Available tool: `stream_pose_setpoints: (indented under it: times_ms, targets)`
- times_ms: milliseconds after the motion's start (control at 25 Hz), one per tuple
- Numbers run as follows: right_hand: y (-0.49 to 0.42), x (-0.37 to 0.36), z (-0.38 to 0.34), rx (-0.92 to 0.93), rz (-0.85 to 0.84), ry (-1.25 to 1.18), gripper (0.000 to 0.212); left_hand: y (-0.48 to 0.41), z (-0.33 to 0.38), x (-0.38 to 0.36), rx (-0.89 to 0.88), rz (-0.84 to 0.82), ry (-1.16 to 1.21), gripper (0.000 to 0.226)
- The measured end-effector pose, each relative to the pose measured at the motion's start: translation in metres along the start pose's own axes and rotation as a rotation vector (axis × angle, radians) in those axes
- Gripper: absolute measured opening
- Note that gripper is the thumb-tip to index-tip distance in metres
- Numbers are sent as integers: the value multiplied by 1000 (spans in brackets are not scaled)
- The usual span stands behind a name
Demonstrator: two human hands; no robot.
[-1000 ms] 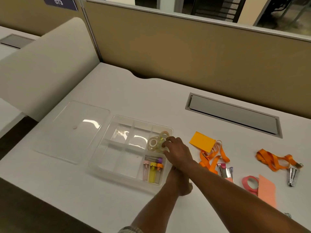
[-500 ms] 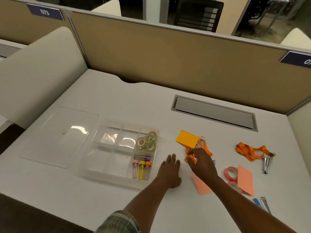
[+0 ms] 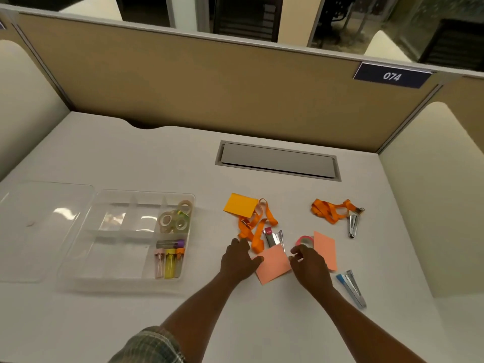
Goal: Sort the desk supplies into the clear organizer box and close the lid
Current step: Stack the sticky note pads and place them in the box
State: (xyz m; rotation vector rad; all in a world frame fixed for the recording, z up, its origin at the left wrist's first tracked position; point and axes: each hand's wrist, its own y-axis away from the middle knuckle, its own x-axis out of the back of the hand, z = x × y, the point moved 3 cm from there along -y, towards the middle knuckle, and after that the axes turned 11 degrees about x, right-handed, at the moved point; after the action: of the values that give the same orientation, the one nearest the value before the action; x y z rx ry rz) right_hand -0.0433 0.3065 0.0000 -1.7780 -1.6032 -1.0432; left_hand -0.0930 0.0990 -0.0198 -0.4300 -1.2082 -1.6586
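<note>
White desk (image 3: 157, 158), lower center: left hand (image 3: 239, 260) lies flat, fingers straight, touching pink note (image 3: 273, 267); right hand (image 3: 309, 267) curls fingers at the note's right edge, grip unclear.

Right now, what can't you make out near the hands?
Head view only:
- Pink tape roll: mostly hidden behind right hand and the right salmon note.
- Pink-topped stapler: lower end covered by the middle salmon note.
- Right hand's grip on that note: fingertips too blurred to tell.
- Tubes in organizer box: too small to identify.
</note>
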Motion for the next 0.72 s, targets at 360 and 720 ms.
stream_pose_setpoints:
  times_ms: [360, 720]
  targets:
    - [6, -8, -3, 11, -55, -66, 32, 12, 16, -18, 169, -80, 160, 28]
    - [2, 34, 17, 33, 254, -134, 24, 21, 38, 26, 140, -282, 567, 15]
